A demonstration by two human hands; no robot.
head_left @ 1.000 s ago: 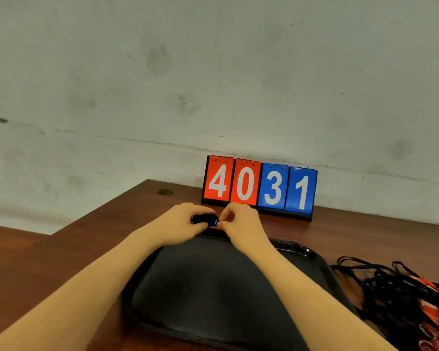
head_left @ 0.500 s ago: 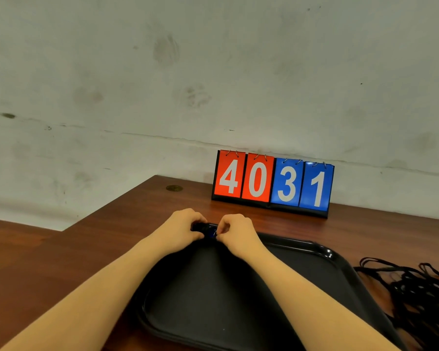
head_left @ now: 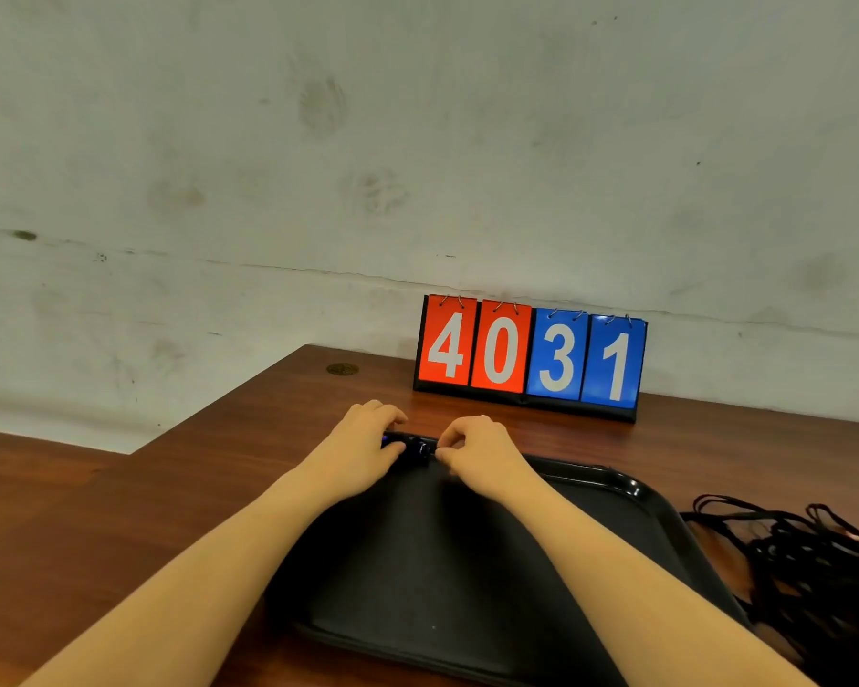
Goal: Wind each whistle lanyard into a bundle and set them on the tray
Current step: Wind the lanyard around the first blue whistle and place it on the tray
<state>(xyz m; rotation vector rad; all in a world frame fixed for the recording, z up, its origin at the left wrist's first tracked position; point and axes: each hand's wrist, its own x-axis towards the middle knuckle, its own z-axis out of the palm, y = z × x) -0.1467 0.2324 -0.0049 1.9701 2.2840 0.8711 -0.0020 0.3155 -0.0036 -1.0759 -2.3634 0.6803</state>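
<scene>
Wound bundle point(head_left: 411, 446) stayed at tray point(head_left: 631, 493) far rim, lower than a second ago; left hand point(head_left: 355, 451) and right hand point(head_left: 479, 453) still pinched its ends. Loose lanyards point(head_left: 804, 557) on counter point(head_left: 120, 513), right of tray.

Beyond fingers point(head_left: 383, 411): scoreboard point(head_left: 530, 357) blocks
Right of them: tangled lanyards point(head_left: 804, 552)
Left: bare table point(head_left: 120, 513)
Beneath: open tray point(head_left: 631, 488)
</scene>
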